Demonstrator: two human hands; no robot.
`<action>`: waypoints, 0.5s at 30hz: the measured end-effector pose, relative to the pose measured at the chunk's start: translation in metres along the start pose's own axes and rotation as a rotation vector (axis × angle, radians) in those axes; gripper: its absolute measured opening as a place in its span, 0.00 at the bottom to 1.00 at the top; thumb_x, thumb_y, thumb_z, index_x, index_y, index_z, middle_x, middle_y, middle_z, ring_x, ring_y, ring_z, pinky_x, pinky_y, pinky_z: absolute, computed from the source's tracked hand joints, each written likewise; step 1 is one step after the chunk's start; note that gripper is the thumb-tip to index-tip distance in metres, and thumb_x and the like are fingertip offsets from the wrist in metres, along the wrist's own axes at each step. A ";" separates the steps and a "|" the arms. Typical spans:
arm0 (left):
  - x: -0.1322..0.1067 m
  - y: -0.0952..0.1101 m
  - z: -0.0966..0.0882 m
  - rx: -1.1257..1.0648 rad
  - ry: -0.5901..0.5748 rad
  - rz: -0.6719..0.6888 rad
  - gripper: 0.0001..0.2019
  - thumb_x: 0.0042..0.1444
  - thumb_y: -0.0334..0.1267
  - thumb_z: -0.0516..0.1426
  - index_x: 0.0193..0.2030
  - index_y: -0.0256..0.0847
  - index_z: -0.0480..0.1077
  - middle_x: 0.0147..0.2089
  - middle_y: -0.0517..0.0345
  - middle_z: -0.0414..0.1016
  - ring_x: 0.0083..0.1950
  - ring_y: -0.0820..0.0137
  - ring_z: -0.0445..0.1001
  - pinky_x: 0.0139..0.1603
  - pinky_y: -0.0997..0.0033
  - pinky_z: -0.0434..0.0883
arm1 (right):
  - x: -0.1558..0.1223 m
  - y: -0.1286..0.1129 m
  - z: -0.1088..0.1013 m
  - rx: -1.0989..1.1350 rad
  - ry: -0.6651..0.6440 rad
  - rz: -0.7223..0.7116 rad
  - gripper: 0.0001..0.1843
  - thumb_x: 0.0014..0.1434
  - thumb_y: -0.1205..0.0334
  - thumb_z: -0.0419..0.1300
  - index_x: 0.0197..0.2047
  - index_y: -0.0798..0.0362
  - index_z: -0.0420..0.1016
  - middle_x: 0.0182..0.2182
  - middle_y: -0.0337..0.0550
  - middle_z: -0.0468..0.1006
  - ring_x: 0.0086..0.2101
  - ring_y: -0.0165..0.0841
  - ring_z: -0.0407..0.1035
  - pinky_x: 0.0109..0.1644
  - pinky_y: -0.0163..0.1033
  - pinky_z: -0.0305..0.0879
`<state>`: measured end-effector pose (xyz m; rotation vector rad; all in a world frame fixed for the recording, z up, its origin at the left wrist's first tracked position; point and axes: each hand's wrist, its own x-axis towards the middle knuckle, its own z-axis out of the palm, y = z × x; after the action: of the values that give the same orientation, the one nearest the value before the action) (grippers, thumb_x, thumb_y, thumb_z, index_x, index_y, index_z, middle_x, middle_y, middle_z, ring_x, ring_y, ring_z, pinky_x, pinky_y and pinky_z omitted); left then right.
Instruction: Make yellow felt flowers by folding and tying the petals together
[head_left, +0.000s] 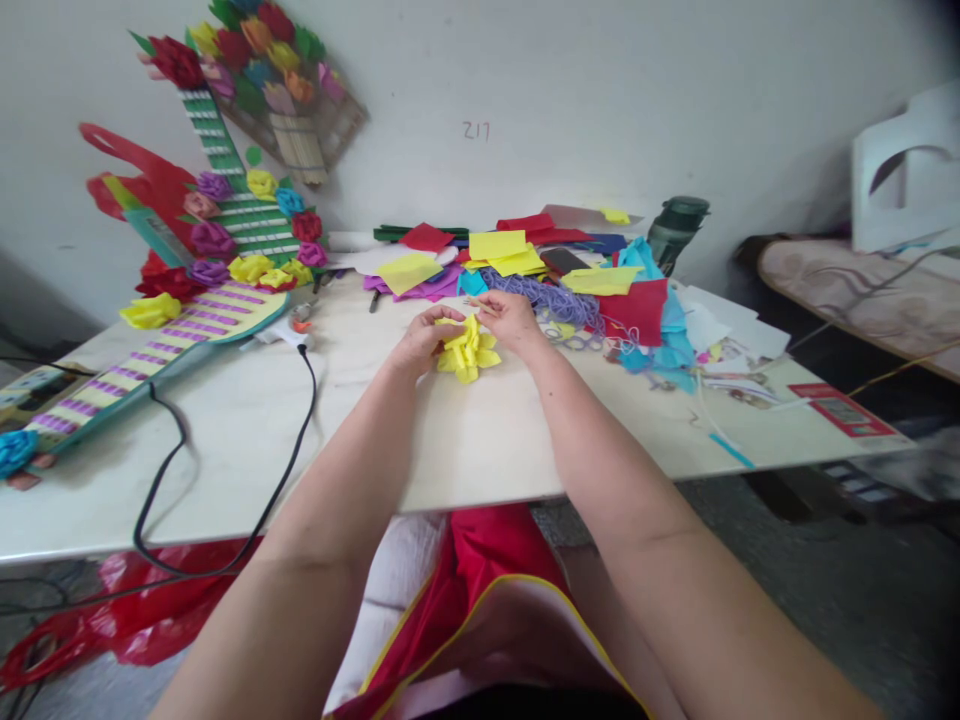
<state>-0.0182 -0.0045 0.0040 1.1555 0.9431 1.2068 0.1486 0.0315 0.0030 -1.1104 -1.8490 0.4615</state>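
A yellow paper flower (469, 352) with spread petals is between my hands, just above the white table. At its left side, my left hand (421, 340) is closed, with thumb and fingers gripping the petals. My right hand (514, 322) is at the flower's upper right, its thumb and fingertips pinched together. A thin pale bit shows at those fingertips, too small to name. Behind my hands lies a tangled heap of purple cord (541, 298), beside yellow paper sheets (499, 246).
Two guitar-shaped boards stand at left, one a striped board (202, 325) with paper roses. A black cable (296, 440) loops over the table's front edge. At the back right are a dark green bottle (677, 232), red paper (637, 312) and scraps. A flower basket (289, 110) hangs on the wall.
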 end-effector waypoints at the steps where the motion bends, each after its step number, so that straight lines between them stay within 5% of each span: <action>1: -0.001 0.000 0.000 0.000 -0.006 -0.005 0.15 0.32 0.32 0.66 0.30 0.39 0.70 0.23 0.61 0.74 0.23 0.72 0.71 0.24 0.74 0.65 | 0.000 0.000 0.000 0.002 -0.001 0.002 0.16 0.51 0.67 0.59 0.43 0.53 0.80 0.37 0.42 0.82 0.41 0.36 0.75 0.49 0.42 0.70; 15: -0.002 0.001 0.004 0.029 -0.035 -0.056 0.14 0.30 0.33 0.67 0.28 0.38 0.72 0.22 0.59 0.74 0.22 0.72 0.70 0.25 0.72 0.66 | 0.000 -0.003 0.002 0.023 0.025 0.062 0.13 0.48 0.70 0.60 0.38 0.52 0.80 0.34 0.41 0.81 0.42 0.38 0.74 0.51 0.44 0.70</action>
<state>-0.0151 -0.0067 0.0051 1.1625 0.9628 1.1282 0.1458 0.0301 0.0037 -1.1559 -1.7871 0.5015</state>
